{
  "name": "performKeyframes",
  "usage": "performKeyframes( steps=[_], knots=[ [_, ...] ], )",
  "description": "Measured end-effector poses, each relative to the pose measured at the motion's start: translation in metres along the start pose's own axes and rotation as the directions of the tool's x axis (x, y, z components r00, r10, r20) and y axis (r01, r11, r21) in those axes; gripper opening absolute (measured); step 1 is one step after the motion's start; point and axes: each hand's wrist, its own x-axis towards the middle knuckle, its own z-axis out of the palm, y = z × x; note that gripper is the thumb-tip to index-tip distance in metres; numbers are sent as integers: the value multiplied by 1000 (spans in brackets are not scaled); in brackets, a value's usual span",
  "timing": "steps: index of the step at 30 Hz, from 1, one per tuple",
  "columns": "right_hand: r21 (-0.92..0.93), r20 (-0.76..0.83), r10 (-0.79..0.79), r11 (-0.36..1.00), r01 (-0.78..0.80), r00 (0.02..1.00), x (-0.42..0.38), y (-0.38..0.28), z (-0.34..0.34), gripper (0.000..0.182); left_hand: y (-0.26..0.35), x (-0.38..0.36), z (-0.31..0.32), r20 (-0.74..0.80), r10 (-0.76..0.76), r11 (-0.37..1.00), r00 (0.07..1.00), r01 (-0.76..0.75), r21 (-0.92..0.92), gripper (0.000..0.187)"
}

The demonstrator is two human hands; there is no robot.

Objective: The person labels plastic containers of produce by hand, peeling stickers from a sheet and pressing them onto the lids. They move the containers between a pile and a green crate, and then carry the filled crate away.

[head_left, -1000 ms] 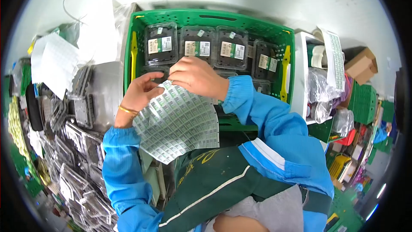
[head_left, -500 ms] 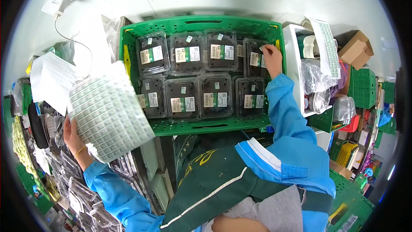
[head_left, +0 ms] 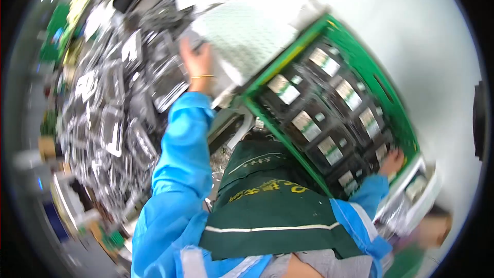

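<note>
My left hand (head_left: 197,64), with a band at the wrist, is between the pile of clear plastic boxes (head_left: 110,123) and a sheet of small labels (head_left: 247,38). Its thumb and a finger stand apart; a blurred grey patch shows between them. My right hand (head_left: 392,162) reaches into the green crate (head_left: 280,135), at the corner box (head_left: 381,152); motion smears its fingers. Two rows of lidded clear plastic boxes with dark contents fill the crate. Each box, such as the near one (head_left: 329,150), bears a green, cream and white label, and small white stickers show on several.
A white bin (head_left: 424,188) with plastic bags stands beside the crate's right end. Beyond it is a blurred brown cardboard box (head_left: 435,229). A white wall (head_left: 422,56) rises behind the crate. Shelves and cartons (head_left: 72,195) stand at the far left.
The view has swung left, so the crate now appears tilted and further right. My left hand has come away from the label sheet's edge toward the box pile. My right hand stays at the corner box.
</note>
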Motion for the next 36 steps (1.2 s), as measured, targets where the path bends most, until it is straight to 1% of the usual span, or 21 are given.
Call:
performKeyframes(
  steps=[1, 2, 4, 7, 11, 12, 13, 15, 17, 18, 19, 22, 24, 26, 28, 30, 31, 33, 34, 35, 36],
  knots=[
    [159, 89, 116, 979, -129, 989, -9, -7, -1, 33, 17, -18, -3, 119, -173, 949, 978, 198, -246, 61],
    [185, 162, 191, 958, -219, 968, -7, 4, -2, 34, 9, -37, 4, 114, -50, 903, 992, 93, -420, 53],
    [52, 62, 66, 996, -69, 996, -4, 10, -2, 32, 58, -73, -27, 360, -247, 776, 899, 407, -482, 47],
    [-20, 118, -53, 998, 56, 992, -25, -93, 28, 31, 43, -132, -54, 496, -304, 704, 813, 543, -458, 40],
    [253, 474, -216, 962, 103, 854, -87, -225, 115, 29, 26, -155, -107, 473, -563, 516, 677, 736, -439, 32],
    [286, 542, -291, 946, 152, 788, -105, -241, 144, 29, 13, -151, -120, 458, -607, 492, 649, 760, -425, 34],
    [375, 672, -285, 927, 18, 683, -141, -287, 161, 29, 1, -146, -131, 392, -646, 427, 655, 735, -526, 37],
    [384, 851, -339, 923, -35, 401, -199, -334, 206, 29, -23, -136, -149, 285, -741, 274, 607, 662, -698, 46],
    [357, 933, -347, 925, -134, 91, -259, -358, 258, 32, -45, -119, -166, 241, -833, 113, 497, 580, -807, 62],
    [250, 966, -258, 940, -232, -8, -291, -373, 278, 34, -48, -110, -171, 213, -867, 70, 449, 535, -842, 63],
    [285, 949, -303, 943, -173, -86, -317, -378, 303, 38, -57, -102, -173, 180, -880, 85, 439, 520, -850, 64],
    [205, 967, -220, 972, -117, -130, -381, -390, 364, 53, -88, -81, -168, 128, -917, 93, 379, 514, -853, 63],
    [243, 970, -240, 966, 84, -50, -411, -389, 396, 56, -101, -69, -165, 254, -896, -14, 363, 551, -834, 60],
    [195, 980, -192, 977, 86, -44, -418, -400, 395, 53, -89, -64, -157, 169, -937, 35, 307, 561, -827, 45],
    [149, 989, -147, 985, 84, -36, -418, -412, 389, 50, -97, -68, -159, 198, -924, 37, 326, 593, -804, 42],
    [79, 990, -118, 916, -393, -75, -413, -421, 378, 36, -77, -72, -161, 164, -919, 111, 358, 635, -764, 32],
    [62, 985, -137, 858, -509, -110, -401, -427, 368, 31, -70, -75, -162, 193, -900, 89, 392, 597, -797, 27],
    [171, 974, -227, 799, -576, -25, -370, -425, 363, 27, -59, -67, -164, 226, -859, 68, 459, 540, -839, 23],
    [281, 940, -340, 772, -570, 4, -350, -431, 355, 28, -54, -56, -163, 169, -853, 130, 494, 514, -848, 25],
    [304, 888, -457, 671, -677, -54, -331, -441, 343, 30, -62, -47, -159, 169, -837, 143, 520, 507, -850, 31],
    [270, 889, -458, 563, -781, -22, -312, -437, 339, 37, -71, -35, -155, 174, -820, 154, 545, 504, -850, 38]
  ],
)
